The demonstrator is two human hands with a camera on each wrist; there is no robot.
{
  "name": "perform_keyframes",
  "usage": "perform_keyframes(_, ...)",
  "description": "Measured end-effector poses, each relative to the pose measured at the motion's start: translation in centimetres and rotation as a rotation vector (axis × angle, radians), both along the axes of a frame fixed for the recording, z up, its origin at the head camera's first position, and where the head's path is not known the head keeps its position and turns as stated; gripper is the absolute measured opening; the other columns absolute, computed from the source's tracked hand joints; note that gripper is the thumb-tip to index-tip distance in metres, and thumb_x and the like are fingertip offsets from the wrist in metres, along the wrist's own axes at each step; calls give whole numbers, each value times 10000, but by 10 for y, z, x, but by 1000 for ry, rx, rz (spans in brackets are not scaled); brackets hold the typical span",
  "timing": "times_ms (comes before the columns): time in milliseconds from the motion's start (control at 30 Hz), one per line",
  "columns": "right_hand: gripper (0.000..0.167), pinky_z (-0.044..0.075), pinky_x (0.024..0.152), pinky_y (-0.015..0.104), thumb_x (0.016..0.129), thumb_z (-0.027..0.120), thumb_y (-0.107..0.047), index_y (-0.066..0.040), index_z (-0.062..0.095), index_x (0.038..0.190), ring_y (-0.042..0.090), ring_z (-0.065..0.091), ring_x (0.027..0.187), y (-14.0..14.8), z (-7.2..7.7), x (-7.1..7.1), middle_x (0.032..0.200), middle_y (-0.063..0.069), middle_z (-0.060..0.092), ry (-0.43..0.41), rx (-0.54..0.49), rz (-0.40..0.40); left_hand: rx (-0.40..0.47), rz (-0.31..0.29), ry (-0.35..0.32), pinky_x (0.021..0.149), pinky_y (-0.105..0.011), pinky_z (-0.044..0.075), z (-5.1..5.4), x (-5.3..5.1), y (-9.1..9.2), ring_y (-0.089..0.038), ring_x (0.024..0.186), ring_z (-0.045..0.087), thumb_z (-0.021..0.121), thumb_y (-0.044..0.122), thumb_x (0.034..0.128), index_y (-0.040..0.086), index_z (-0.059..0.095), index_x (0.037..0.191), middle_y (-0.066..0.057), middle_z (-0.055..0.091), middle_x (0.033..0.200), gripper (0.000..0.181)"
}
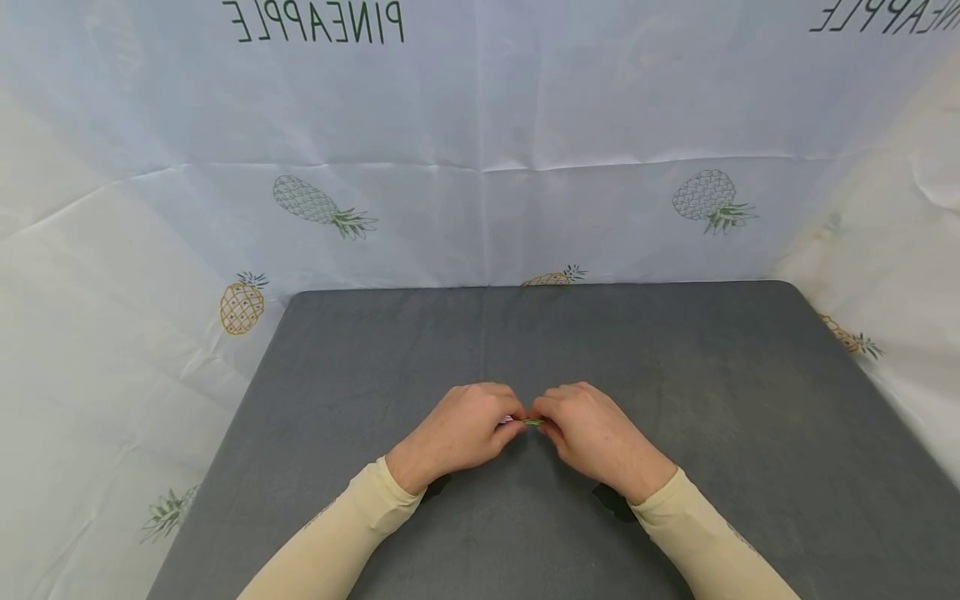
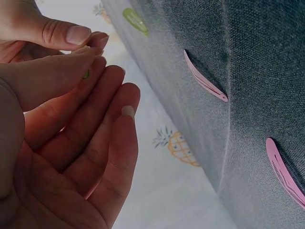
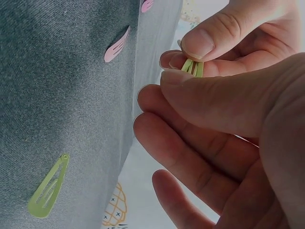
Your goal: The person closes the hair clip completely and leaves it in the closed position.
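Both hands meet above the grey surface, with a small green hair clip (image 1: 532, 422) (image 3: 193, 68) between their fingertips. The left hand (image 1: 465, 425) (image 2: 81, 138) (image 3: 252, 36) pinches one end between thumb and fingers. At the other end, the right hand (image 1: 596, 433) (image 2: 52, 33) (image 3: 224, 133) pinches it the same way, its remaining fingers loosely bent. Most of the clip is hidden by the fingers. Something pink (image 1: 507, 419) shows within the left hand's grip in the head view; what it is cannot be told.
Pink clips (image 2: 206, 78) (image 2: 281, 169) (image 3: 117, 45) and a green clip (image 2: 135, 21) (image 3: 49, 188) lie on the grey surface (image 1: 675, 350). White cloth with pineapple prints (image 1: 480, 225) stands behind and at the sides. Dark items (image 1: 615, 502) sit under the wrists.
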State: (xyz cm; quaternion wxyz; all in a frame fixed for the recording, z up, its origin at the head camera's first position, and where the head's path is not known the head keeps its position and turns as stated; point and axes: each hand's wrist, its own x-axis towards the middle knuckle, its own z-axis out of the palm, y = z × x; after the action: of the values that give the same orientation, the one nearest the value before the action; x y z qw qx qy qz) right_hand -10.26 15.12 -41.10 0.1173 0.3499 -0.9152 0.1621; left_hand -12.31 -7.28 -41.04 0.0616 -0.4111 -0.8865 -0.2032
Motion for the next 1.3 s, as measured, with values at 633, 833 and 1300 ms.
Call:
perform_keyframes(633, 218, 590, 813, 377, 869, 865, 16, -175, 761, 885, 88, 646, 718, 0, -1, -1, 783, -70, 686, 20, 5, 16, -21, 7, -28, 684, -186, 515, -1, -1, 1, -19, 752, 605, 794, 202, 997, 216, 836, 996, 100, 751, 930, 44)
perform_keyframes(833, 224, 591, 801, 370, 868, 859, 29, -173, 763, 887, 93, 658, 728, 0, -1, 0, 793, -68, 696, 16, 1, 18, -30, 1, -18, 690, -203, 532, -1, -1, 1, -28, 764, 620, 793, 209, 998, 214, 837, 999, 101, 750, 930, 44)
perform_keyframes(1300, 214, 598, 858, 403, 866, 874, 3, -177, 764, 896, 95, 665, 739, 0, -2, 0, 795, -67, 698, 13, 22, 12, -25, -6, -12, 696, -212, 538, -1, 0, 1, -32, 767, 625, 796, 214, 997, 214, 833, 986, 99, 750, 933, 39)
